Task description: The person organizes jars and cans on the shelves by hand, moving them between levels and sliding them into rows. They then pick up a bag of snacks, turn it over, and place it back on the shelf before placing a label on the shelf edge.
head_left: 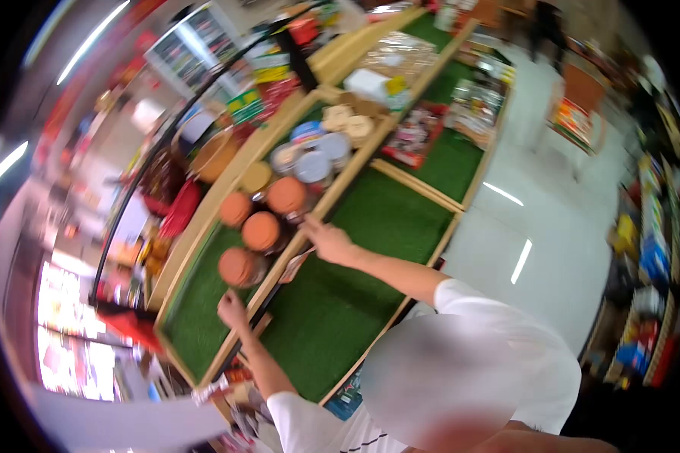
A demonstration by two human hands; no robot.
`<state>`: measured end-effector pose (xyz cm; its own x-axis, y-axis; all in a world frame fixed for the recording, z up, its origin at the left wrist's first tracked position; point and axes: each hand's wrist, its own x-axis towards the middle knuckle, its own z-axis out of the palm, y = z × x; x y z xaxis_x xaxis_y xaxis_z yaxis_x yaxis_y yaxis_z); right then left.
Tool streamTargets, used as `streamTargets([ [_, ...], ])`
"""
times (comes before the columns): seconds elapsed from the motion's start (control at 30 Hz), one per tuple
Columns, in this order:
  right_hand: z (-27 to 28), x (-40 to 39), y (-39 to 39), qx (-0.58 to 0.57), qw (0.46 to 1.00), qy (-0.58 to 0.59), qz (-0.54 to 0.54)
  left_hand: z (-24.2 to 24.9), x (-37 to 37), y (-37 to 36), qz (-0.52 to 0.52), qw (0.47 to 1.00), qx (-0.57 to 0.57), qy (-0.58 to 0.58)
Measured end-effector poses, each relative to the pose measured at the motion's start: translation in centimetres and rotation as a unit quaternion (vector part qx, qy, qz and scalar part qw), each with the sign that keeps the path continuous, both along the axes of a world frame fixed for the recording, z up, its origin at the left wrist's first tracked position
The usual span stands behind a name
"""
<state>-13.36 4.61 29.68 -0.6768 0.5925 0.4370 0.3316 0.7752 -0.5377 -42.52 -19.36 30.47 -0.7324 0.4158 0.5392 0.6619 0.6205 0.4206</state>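
Note:
My right hand (331, 241) reaches over the wooden rail, its fingers stretched towards a jar with an orange lid (287, 195). Whether the fingertips touch this jar is blurred. Just below another orange-lidded jar (239, 267), my left hand (232, 308) is raised with its fingers curled in; nothing shows in them. Between these two jars stand more with orange lids, one (262, 231) in the middle and one (236, 209) behind. A yellow-lidded jar (256, 177) and several tins with pale lids (313, 166) stand further along the green-lined shelf.
A lower green-lined tray (355, 302) lies nearer my body. A small pinkish piece (295, 266) hangs by the wooden rail. Red packets (414, 134) and clear packages (476, 106) fill farther sections. A chair (582, 102) stands on the shiny floor; stocked shelves line the right.

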Motion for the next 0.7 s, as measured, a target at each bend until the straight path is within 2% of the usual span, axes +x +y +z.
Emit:
streamTargets([
  [0.07, -0.2, -0.5, 0.2, -0.006, 1.0, -0.026, -0.006, -0.4, -0.4, 0.2, 0.009, 1.0, 0.01, -0.002],
  [0.1, -0.1, -0.6, 0.2, -0.006, 0.999, -0.036, -0.008, 0.2, -0.1, 0.2, 0.036, 0.998, -0.02, -0.051],
  [0.17, -0.7, -1.0, 0.2, 0.016, 0.999, -0.042, -0.021, 0.3, -0.1, 0.0, 0.035, 0.999, -0.02, -0.035],
  [0.3, -0.4, -0.7, 0.5, 0.024, 0.998, -0.057, 0.007, 0.8, 0.1, 0.2, 0.061, 0.994, -0.023, -0.083],
  [0.7, -0.3, -0.8, 0.0, 0.005, 0.998, -0.055, 0.009, 0.7, 0.0, 0.0, 0.063, 0.995, 0.049, -0.061],
])
